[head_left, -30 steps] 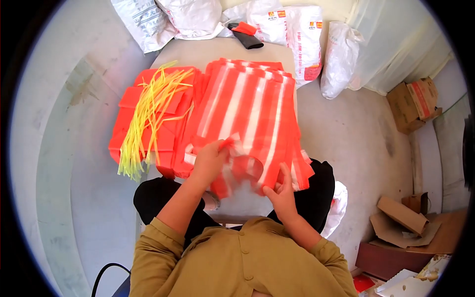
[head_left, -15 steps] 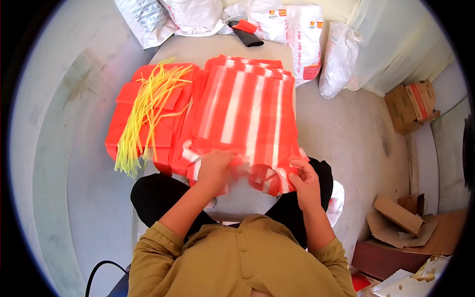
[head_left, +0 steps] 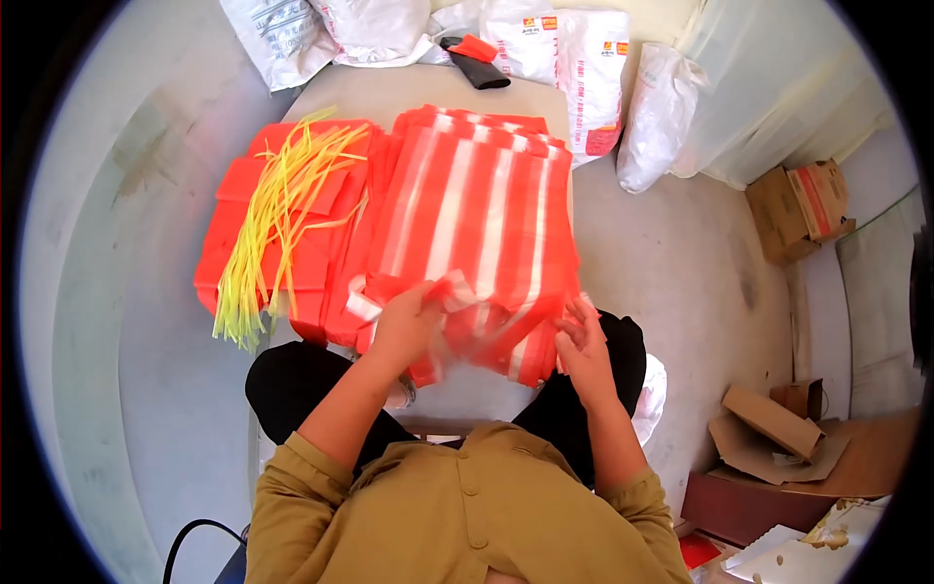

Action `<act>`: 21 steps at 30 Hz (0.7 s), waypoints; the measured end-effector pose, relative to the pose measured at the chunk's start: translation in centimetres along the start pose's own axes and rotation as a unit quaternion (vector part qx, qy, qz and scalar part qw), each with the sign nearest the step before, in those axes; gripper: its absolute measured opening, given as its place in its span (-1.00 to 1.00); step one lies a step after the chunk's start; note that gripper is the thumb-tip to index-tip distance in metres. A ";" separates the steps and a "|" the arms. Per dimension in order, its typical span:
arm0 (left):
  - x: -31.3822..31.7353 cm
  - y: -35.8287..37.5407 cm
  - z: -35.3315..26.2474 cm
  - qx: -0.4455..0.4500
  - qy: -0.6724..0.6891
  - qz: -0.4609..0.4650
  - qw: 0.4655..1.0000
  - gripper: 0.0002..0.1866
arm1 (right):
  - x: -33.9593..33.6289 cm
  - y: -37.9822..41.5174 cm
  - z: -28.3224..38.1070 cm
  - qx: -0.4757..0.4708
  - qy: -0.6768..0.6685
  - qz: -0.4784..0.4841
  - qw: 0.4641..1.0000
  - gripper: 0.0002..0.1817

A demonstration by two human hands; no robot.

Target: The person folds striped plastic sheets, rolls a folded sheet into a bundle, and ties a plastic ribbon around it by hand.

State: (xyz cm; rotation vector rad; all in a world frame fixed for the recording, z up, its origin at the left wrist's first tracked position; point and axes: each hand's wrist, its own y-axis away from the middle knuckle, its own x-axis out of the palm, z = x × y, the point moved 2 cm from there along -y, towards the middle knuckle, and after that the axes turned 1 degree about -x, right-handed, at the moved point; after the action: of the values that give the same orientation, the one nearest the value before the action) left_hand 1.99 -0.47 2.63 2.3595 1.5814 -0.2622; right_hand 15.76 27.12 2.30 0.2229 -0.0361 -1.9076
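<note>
Beige board (head_left: 409, 92) beneath, our left hand (head_left: 400, 329) pinches striped plastic (head_left: 491, 209) farther forward than before, seemingly working its edge; whether our right hand (head_left: 587, 352) grips, we cannot tell.

White sacks (head_left: 589, 92) stand along the far side, a cardboard box (head_left: 775, 214) near a pale curtain (head_left: 764, 107)

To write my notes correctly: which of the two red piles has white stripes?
The striped pile on the right; the pile on the left has a plain red top under yellow strips.
</note>
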 end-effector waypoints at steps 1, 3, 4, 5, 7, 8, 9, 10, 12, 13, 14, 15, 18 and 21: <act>0.0 -0.2 0.2 -0.001 0.029 0.008 1.000 -0.64 | 0.7 -0.5 0.3 -0.004 -0.035 -0.012 0.999 -0.22; 0.0 -0.3 0.1 -0.005 0.066 0.015 0.998 -0.65 | 2.1 -1.6 0.8 -0.009 -0.104 -0.023 0.994 -0.19; -0.1 -0.3 -0.3 -0.008 0.076 0.014 0.997 -0.66 | 2.8 -2.2 1.0 -0.009 -0.137 -0.024 0.990 -0.19; -0.1 -0.2 -0.5 -0.010 0.085 0.012 0.996 -0.66 | 3.2 -2.7 1.2 -0.009 -0.170 -0.024 0.985 -0.18; -0.1 -0.3 -0.4 -0.023 0.103 0.017 0.994 -0.70 | 3.6 -4.1 -0.2 -0.021 -0.147 -0.054 0.987 -0.18; -0.1 -0.2 -0.3 -0.030 0.112 0.021 0.993 -0.71 | 3.7 -4.5 -1.0 -0.026 -0.135 -0.070 0.988 -0.18; 0.0 -0.2 -0.2 -0.026 0.113 0.018 0.993 -0.71 | 3.9 -4.5 -0.4 -0.004 -0.156 -0.065 0.986 -0.17; 0.0 -0.2 -0.1 -0.022 0.114 0.016 0.993 -0.72 | 3.9 -4.2 0.3 0.017 -0.177 -0.062 0.982 -0.16; 0.2 -0.2 0.1 -0.009 0.116 0.009 0.993 -0.70 | 4.1 -3.6 1.2 0.039 -0.198 -0.053 0.978 -0.13; 0.3 -0.2 0.2 -0.001 0.117 0.004 0.993 -0.69 | 4.2 -3.2 1.2 0.039 -0.198 -0.049 0.978 -0.10; 0.4 -0.2 0.3 0.008 0.118 0.000 0.993 -0.67 | 4.3 -2.7 1.4 0.040 -0.197 -0.044 0.978 -0.07; 0.5 -0.2 0.1 -0.002 0.120 -0.002 0.993 -0.67 | 4.7 -1.9 2.0 0.048 -0.199 -0.036 0.978 -0.05; 0.6 -0.2 0.0 -0.016 0.119 -0.009 0.993 -0.67 | 5.3 0.9 1.3 0.042 -0.142 -0.001 0.989 0.02; 0.8 -0.2 0.6 -0.005 0.094 -0.022 0.995 -0.68 | 4.5 3.6 -2.7 0.045 -0.081 0.038 0.995 0.03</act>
State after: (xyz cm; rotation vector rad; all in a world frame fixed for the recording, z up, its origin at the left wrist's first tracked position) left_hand 2.10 0.14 1.78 2.4043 1.7158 -0.0429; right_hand 18.08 21.95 -0.46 0.1257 -0.2369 -1.8466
